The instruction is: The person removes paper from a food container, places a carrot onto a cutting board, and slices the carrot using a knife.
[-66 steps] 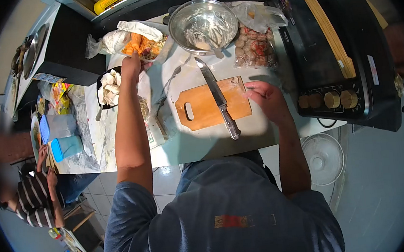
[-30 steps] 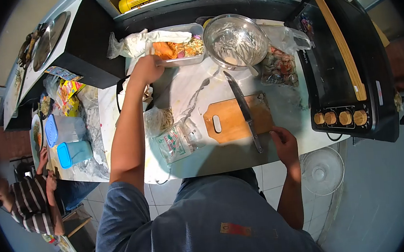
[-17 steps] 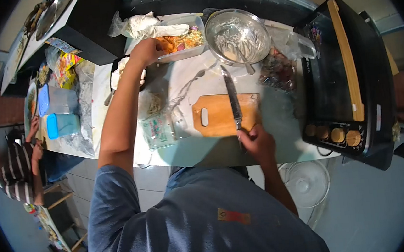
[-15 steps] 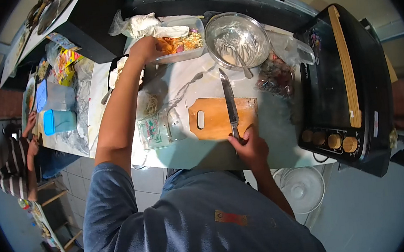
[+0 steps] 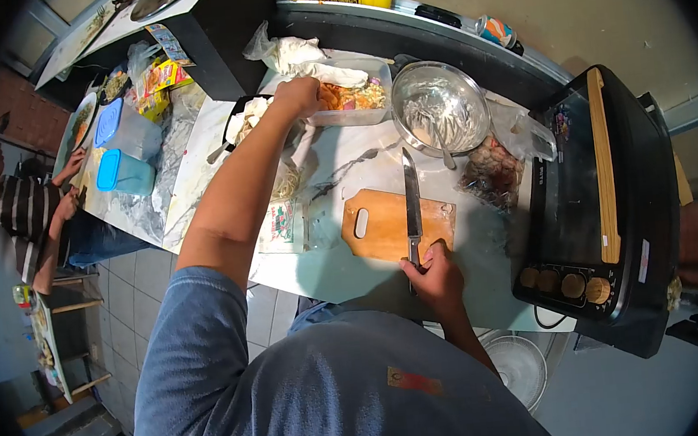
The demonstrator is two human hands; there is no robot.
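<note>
We count one knife (image 5: 413, 219), lying across one wooden cutting board (image 5: 383, 223) at the centre of the frame, its handle toward the bottom. Above the board are one steel bowl (image 5: 441, 87) with one spoon (image 5: 447, 157) and, left of it, one clear container (image 5: 357, 118) of chopped food. Two blue-lidded boxes (image 5: 134, 180) stand at left, near one other person (image 5: 28, 204) in stripes; one black oven (image 5: 576, 198) occupies the right. The right hand (image 5: 437, 278), lower centre, is partly curled, its thumb against the knife handle; we cannot tell whether it grips. The left hand (image 5: 299, 98), upper centre, bends its fingers at the container's left end; we cannot tell what, if anything, they grasp.
</note>
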